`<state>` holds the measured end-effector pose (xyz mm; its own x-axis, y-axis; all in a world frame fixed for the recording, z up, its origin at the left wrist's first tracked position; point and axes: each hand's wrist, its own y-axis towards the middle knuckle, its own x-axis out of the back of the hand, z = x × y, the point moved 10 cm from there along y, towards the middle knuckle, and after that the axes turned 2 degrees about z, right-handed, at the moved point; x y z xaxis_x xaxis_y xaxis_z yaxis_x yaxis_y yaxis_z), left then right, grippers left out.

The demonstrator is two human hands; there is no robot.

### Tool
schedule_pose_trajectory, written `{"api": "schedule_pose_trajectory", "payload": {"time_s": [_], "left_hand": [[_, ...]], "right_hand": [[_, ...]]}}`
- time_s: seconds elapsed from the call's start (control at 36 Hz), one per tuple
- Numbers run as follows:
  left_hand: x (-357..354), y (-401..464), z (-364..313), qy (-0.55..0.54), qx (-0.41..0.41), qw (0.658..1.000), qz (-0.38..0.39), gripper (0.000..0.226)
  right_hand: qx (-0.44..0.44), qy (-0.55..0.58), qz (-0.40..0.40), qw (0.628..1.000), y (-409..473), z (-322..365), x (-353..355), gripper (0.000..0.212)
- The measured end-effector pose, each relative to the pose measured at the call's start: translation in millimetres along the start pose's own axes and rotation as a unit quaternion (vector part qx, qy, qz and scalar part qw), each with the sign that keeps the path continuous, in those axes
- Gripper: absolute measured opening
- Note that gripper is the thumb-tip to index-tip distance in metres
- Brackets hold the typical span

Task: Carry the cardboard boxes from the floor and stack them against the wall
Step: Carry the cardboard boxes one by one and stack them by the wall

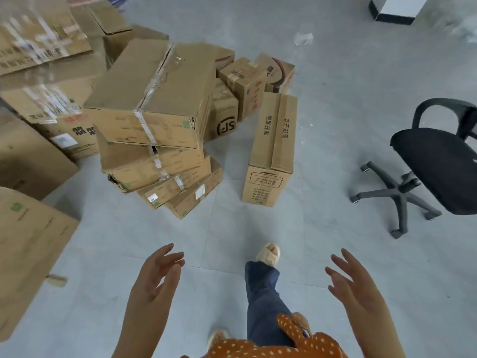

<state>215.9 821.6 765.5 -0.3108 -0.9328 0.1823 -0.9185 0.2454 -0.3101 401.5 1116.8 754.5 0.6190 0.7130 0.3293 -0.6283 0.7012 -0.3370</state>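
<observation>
Many brown cardboard boxes fill the left and centre of the grey floor. A leaning stack of several flat boxes stands in the middle, topped by a large taped box. To its right a long narrow box lies alone on the floor. Small boxes, one marked SF, sit behind. My left hand and my right hand are both held out low in front of me, fingers spread, holding nothing, well short of the boxes.
A black swivel chair stands on the right. More large boxes crowd the left edge. A white cabinet with a black base is at the far right. My leg and slippered foot step forward on the open floor.
</observation>
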Motion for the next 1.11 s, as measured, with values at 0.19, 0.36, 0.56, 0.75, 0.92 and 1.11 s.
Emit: {"api": "schedule_pose_trajectory", "payload": {"time_s": [0.19, 0.36, 0.56, 0.75, 0.92, 1.11], "left_hand": [[-55, 111, -18, 0.013, 0.015, 1.000, -0.023, 0.024], [-115, 207, -37, 0.044, 0.030, 0.999, 0.009, 0.019], [-191, 333, 19, 0.111, 0.093, 0.987, 0.073, 0.027], [-315, 502, 153, 0.140, 0.128, 0.974, 0.126, 0.037], [-391, 575, 220, 0.094, 0.128, 0.973, 0.168, 0.048], [-400, 591, 265, -0.003, 0.147, 0.975, 0.167, 0.048]], "right_hand": [[-0.019, 0.010, 0.013, 1.000, 132, 18, 5, 0.094], [-0.012, -0.015, 0.024, 1.000, 252, 46, 13, 0.064], [-0.060, 0.000, 0.051, 0.997, 388, 3, -21, 0.074], [-0.118, -0.036, -0.008, 0.992, 549, -151, -90, 0.046], [-0.135, 0.012, 0.002, 0.991, 629, -226, -132, 0.062], [-0.192, 0.179, 0.051, 0.963, 641, -268, -150, 0.111]]}}
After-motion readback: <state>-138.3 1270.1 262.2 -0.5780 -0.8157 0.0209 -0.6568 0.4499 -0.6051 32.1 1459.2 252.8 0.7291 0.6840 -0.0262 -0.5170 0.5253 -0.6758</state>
